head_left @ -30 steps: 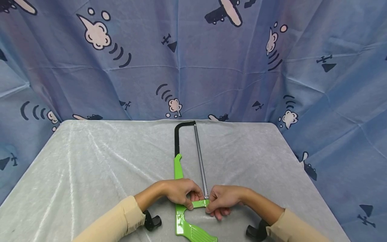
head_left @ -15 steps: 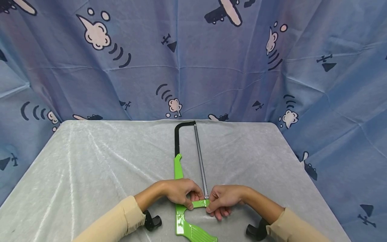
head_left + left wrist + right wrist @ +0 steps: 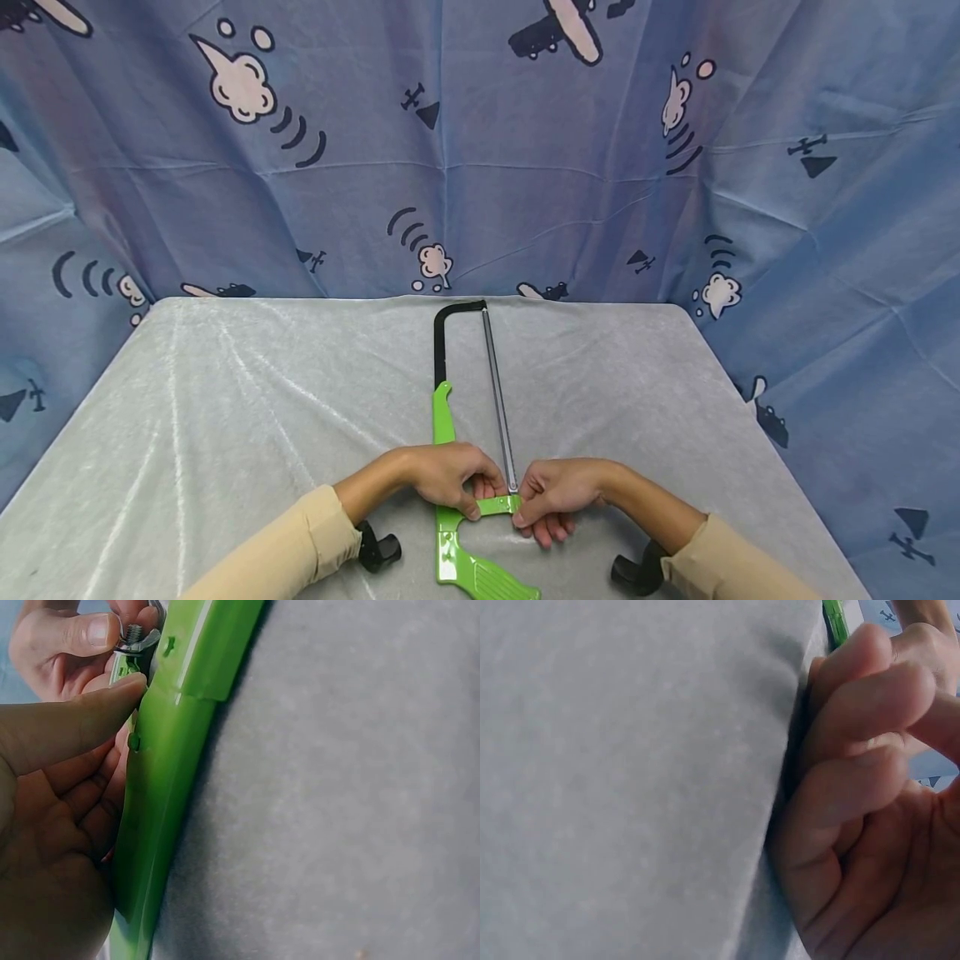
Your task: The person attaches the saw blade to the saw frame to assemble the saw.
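A hacksaw (image 3: 444,425) with a green handle and a black front frame lies on the cloth, its handle toward me. Its grey blade (image 3: 498,408) runs along the right side of the frame. My left hand (image 3: 453,473) grips the green crossbar (image 3: 493,506) near the handle, thumb on the near side. At the crossbar's right end, my right hand (image 3: 557,492) pinches a metal wing nut (image 3: 141,645) on a threaded bolt, seen in the left wrist view. In the right wrist view the lower fingers (image 3: 855,784) curl beside the cloth, and the wing nut is hidden.
A pale grey cloth (image 3: 285,433) covers the table. Behind it hangs a blue curtain (image 3: 525,217) printed with planes and clouds. Black wrist devices show below each cuff, the left one (image 3: 378,550) close to the saw handle.
The right hand's thumb and lower fingers have shifted very slightly at the wing nut. The left hand and the hacksaw stay in place.
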